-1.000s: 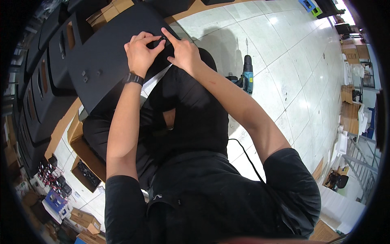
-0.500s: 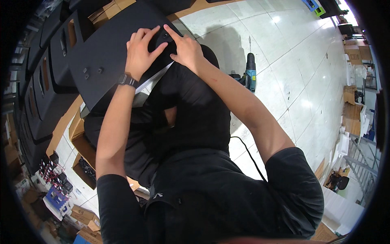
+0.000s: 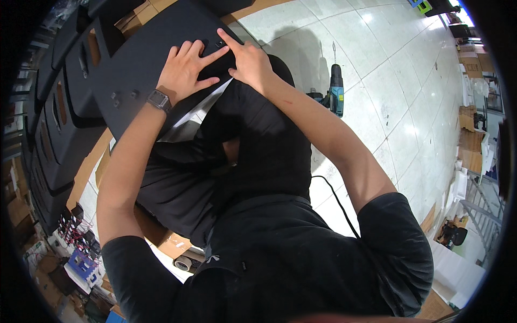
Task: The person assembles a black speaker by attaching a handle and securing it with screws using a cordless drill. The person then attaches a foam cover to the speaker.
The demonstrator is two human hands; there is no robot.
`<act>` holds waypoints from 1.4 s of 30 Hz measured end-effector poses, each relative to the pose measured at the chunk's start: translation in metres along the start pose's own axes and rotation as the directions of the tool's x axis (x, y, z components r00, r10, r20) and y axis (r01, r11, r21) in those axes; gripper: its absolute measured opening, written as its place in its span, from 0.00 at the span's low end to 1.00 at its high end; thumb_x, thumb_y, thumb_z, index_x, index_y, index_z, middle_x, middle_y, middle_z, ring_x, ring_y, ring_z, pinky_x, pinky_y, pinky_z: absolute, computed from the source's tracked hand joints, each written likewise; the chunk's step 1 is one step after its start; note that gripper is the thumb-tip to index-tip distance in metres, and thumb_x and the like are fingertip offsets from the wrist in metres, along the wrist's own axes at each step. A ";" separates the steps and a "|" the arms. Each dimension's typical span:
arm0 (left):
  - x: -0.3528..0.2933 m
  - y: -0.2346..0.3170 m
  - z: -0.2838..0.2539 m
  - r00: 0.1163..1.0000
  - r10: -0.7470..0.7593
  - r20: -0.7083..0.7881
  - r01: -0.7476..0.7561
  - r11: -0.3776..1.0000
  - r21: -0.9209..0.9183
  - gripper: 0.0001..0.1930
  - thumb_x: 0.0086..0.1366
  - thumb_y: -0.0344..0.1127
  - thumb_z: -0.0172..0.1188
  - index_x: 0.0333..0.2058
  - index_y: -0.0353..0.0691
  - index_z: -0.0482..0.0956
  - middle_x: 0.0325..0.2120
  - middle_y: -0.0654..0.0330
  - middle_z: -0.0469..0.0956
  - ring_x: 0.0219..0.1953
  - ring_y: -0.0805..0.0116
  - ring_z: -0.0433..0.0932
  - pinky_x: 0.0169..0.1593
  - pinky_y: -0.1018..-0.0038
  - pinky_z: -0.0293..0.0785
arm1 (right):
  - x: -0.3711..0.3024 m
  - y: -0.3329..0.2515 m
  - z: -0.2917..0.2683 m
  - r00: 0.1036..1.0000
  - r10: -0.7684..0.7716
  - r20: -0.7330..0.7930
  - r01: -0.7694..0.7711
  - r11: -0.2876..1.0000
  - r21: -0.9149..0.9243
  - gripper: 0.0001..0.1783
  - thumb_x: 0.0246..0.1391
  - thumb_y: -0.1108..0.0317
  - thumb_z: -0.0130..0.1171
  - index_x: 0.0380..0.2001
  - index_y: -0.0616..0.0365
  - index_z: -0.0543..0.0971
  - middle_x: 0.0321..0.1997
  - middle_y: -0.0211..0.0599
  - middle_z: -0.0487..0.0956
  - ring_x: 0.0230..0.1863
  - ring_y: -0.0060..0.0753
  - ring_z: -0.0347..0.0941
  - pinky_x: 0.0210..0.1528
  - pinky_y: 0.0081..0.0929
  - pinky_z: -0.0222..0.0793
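A large flat black panel (image 3: 140, 59) lies ahead of my knees, toward the upper left. My left hand (image 3: 186, 67), with a dark watch on its wrist, rests on it with spread fingers. Its index finger reaches across to the fingers of my right hand (image 3: 250, 62). That right hand is at the panel's right edge, index finger stretched out and thumb apart. A small dark fitting (image 3: 219, 44) sits on the panel beside the right index finger. Several small dark pieces (image 3: 116, 97) stand on the panel left of my left hand.
A teal and black power drill (image 3: 336, 91) with a long bit stands on the tiled floor (image 3: 388, 81) to the right. More moulded black panels (image 3: 70, 102) are stacked at left. An open cardboard box (image 3: 172, 245) and a tape roll (image 3: 183, 262) lie by my left side.
My left hand has turned and shifted slightly left and down, its index finger now reaching toward the right hand. The left elbow has swung outward. My right hand stays nearly in place.
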State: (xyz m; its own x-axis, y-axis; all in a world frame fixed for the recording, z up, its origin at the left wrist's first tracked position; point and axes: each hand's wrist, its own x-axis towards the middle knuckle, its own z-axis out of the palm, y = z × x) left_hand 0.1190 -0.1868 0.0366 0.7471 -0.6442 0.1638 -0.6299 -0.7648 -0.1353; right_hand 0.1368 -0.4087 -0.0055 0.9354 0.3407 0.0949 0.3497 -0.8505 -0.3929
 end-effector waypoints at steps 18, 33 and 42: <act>-0.001 0.001 0.007 0.999 -0.032 -0.019 0.032 0.999 0.017 0.47 0.60 0.65 0.70 0.76 0.76 0.60 0.44 0.60 0.71 0.48 0.62 0.70 0.47 0.65 0.66 | -0.002 -0.002 0.004 0.998 -0.004 -0.062 0.006 0.999 0.041 0.63 0.45 0.75 0.76 0.80 0.25 0.55 0.38 0.52 0.80 0.38 0.52 0.85 0.44 0.44 0.83; -0.002 0.002 0.007 0.999 -0.042 -0.008 0.042 0.999 0.019 0.49 0.56 0.63 0.74 0.75 0.77 0.61 0.45 0.61 0.71 0.49 0.62 0.70 0.49 0.64 0.65 | -0.002 0.001 0.008 0.997 -0.031 -0.076 0.033 0.999 0.017 0.65 0.42 0.74 0.78 0.80 0.25 0.56 0.37 0.51 0.80 0.37 0.53 0.85 0.43 0.43 0.84; -0.001 0.000 0.008 0.993 -0.022 -0.114 0.006 0.991 -0.134 0.43 0.58 0.60 0.73 0.71 0.66 0.70 0.44 0.60 0.72 0.48 0.60 0.71 0.50 0.63 0.66 | 0.000 -0.002 -0.001 1.000 0.016 0.004 -0.015 1.000 -0.021 0.64 0.46 0.70 0.78 0.80 0.23 0.52 0.40 0.53 0.80 0.40 0.53 0.85 0.44 0.42 0.84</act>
State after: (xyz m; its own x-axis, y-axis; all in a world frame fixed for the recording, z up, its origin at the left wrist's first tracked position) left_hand 0.1205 -0.1860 0.0285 0.7315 -0.6231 0.2768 -0.6479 -0.7617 -0.0023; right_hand 0.1361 -0.4074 -0.0039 0.9404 0.3292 0.0848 0.3362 -0.8640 -0.3747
